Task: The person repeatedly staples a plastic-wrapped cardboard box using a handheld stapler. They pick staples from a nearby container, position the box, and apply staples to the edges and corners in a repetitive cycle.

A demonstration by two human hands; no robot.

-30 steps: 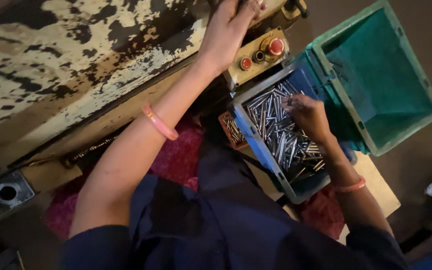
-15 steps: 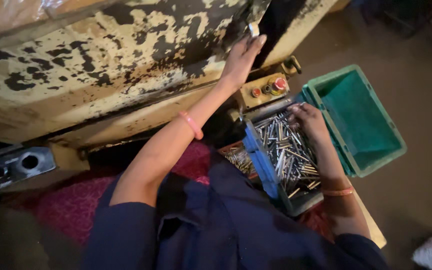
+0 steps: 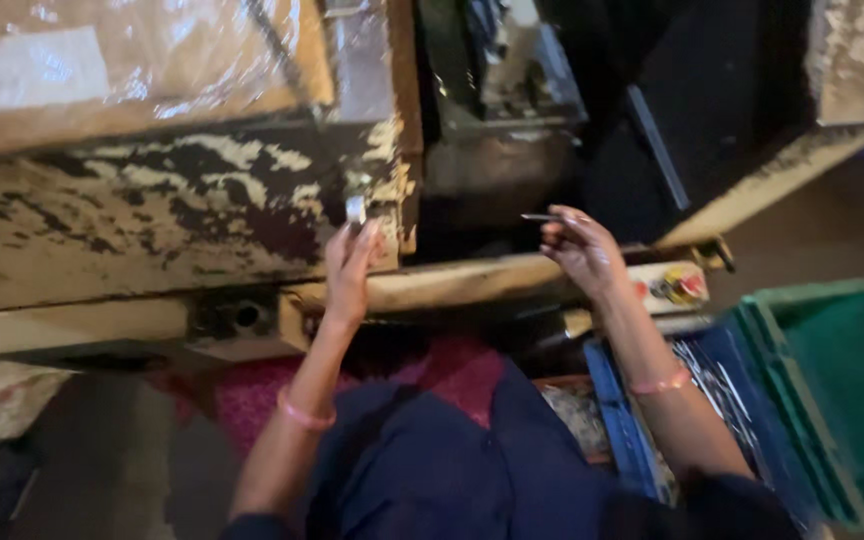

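Dim workshop, worn cream-painted press machine (image 3: 152,230) with flaking paint fills the top and 10 o'clock side; dark opening of the machine at 12 o'clock; control box (image 3: 674,287) with a red button at 3 o'clock; blue tray (image 3: 612,420) of thin metal pins and green crate (image 3: 832,390) at 4 o'clock. Left hand (image 3: 350,262) is raised against the machine face, fingertips pinching a small metal piece (image 3: 356,209) just by the edge of the opening. Right hand (image 3: 584,250) is lifted near the opening, fingers closed on a thin metal pin (image 3: 544,217) pointing toward 9 o'clock. Step in hand reads as feeding a pin to the machine; loading stage, pin not yet inside. Next move likely calls for lining the pin up with the slot in the dark gap, fingers kept out of it; exact slot is too dark to tell.
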